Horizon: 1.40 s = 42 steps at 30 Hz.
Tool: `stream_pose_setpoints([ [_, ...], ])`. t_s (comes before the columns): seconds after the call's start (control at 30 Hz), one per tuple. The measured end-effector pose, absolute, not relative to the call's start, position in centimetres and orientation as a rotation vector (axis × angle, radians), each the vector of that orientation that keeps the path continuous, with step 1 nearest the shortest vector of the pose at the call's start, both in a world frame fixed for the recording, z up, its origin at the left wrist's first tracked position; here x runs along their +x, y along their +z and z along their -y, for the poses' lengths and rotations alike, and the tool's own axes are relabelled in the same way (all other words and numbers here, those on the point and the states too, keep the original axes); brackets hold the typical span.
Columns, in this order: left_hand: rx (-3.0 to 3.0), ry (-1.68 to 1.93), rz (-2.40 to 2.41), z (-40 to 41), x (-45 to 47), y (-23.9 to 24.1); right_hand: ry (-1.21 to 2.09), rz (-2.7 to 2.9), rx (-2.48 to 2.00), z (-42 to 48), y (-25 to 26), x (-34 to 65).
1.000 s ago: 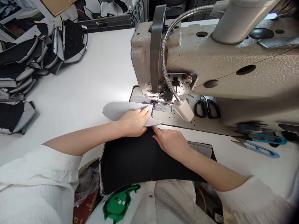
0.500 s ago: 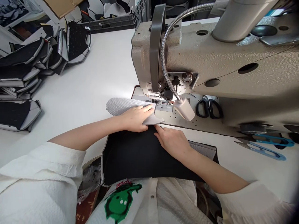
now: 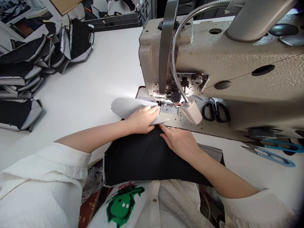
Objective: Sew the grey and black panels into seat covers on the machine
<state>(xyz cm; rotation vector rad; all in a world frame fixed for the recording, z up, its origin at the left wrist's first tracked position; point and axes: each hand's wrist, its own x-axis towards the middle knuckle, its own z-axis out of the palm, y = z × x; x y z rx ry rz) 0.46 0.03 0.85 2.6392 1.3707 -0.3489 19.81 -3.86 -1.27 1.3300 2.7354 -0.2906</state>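
Observation:
My left hand [image 3: 142, 120] lies over a grey mesh fabric piece [image 3: 125, 106], its fingers together on top close to the presser foot [image 3: 159, 103] and its thumb at the lower edge. The piece has a rounded left end and a narrow tip on the right. Below it, a black fabric panel [image 3: 140, 155] hangs off the table edge toward my lap. My right hand [image 3: 181, 141] grips the upper edge of this panel, index finger pointing at the grey tip; the fingers underneath are hidden. The sewing machine [image 3: 213, 60] stands above both hands.
Black-handled scissors [image 3: 215, 110] lie on the machine bed, and blue thread snips [image 3: 275, 156] lie on the right. A lamp head [image 3: 191, 111] hangs right of the needle. Stacked black and grey sewn pieces [image 3: 21, 74] fill the left side; a grey crate [image 3: 116, 22] stands behind.
The view has shifted slightly, so the machine sits a little farther right. Both hands stay at the fabric by the presser foot, and the grey piece has turned slightly.

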Motion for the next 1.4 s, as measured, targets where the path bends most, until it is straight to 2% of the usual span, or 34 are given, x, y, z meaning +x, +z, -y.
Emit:
stream_pose_setpoints([
  [0.3, 2.744, -0.223, -1.229, 0.7, -1.5, -0.3, -0.291, -2.756, 1.417, 3.5, -1.5, 20.6],
  [0.8, 2.780, -0.297, -1.231, 1.0, -2.0, -0.4, -0.295, -2.814, 1.291, 3.8, -1.5, 20.6],
  [1.13, 2.953, -0.311, -1.107, -3.3, -3.2, -0.3, -0.176, -2.724, 1.346, 1.4, -1.4, 19.7],
  [1.4, 3.078, -0.212, -0.975, -6.5, -4.7, -1.3, -0.341, -2.621, 1.368, 0.2, -0.6, 19.1],
])
